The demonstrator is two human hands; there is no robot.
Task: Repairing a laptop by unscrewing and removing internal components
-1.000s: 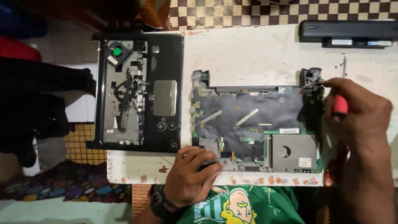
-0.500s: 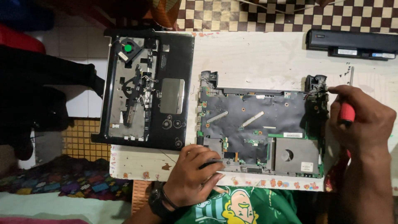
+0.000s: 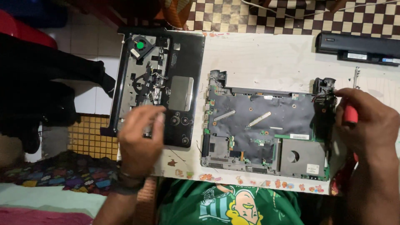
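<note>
- Laptop base lies opened on the white table, dark board bare, its near edge close to the table's near edge with only a thin strip of patterned tabletop showing.
- Right hand is clenched around a red-handled screwdriver at the base's far-right corner, beside the black hinge block — fingers wrapped, tip hidden behind the hinge area.
- Left hand hovers blurred over the near end of the black top cover, fingers loosely curled; whether it holds anything cannot be told.
- Top cover lies left of the base, inner side up, reaching the table's left edge; a small fan with a green centre sits at its far end, a silvery touchpad plate toward its right side.
- Open room: a broad bare stretch of table far of the base, between it and the checkered cloth — also a narrow gap between cover and base.
- Long black battery pack lies at the far right, well apart from the base, with pale rectangular labels on its top.
- White rectangular stickers sit on the base: one long strip mid-right, one small square on the grey metal drive cover at the near right.
- Green shirt with a cartoon print fills the near edge below the table.
</note>
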